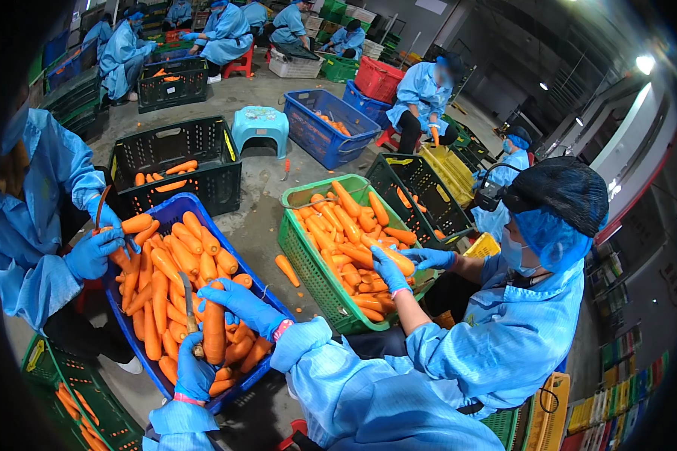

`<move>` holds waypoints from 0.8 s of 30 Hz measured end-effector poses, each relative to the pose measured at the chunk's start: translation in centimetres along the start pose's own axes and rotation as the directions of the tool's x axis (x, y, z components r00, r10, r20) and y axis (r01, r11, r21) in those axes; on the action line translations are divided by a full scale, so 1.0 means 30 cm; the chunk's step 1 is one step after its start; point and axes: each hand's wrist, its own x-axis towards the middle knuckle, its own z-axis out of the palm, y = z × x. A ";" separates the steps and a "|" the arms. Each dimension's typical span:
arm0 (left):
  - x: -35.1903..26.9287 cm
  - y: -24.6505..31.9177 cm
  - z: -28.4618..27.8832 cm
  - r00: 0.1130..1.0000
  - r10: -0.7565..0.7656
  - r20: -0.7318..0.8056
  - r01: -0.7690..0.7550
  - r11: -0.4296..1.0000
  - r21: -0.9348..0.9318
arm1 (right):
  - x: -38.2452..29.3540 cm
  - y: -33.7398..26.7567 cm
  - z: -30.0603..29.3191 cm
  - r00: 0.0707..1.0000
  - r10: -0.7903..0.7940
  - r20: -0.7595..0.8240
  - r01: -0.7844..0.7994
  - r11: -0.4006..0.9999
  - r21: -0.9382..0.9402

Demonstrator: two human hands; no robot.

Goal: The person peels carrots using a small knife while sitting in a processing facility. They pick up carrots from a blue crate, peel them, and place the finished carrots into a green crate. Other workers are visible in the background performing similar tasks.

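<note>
My left hand (194, 369), in a blue glove, grips the handle of a knife (190, 310) whose curved blade points away over the carrots. In my right hand (242, 304), also gloved, is an upright large carrot (214, 330), close beside the knife. Both hands are above a blue plastic crate (189, 202) heaped with carrots (166, 293). Across the crate, a co-worker's gloved hands (96, 251) hold a carrot and a thin curved tool.
A co-worker at right holds a carrot (392, 256) over a green crate (310, 282) full of carrots. Black crates (175, 141), a light-blue stool (261, 127) and another blue crate (333, 121) stand beyond. A loose carrot (286, 269) and a small knife (286, 169) lie on the floor.
</note>
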 end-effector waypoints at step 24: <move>-0.059 0.063 0.011 0.991 0.074 -0.109 -0.073 0.997 0.012 | 0.008 -0.028 -0.022 0.951 -0.100 -0.291 0.079 0.994 -0.082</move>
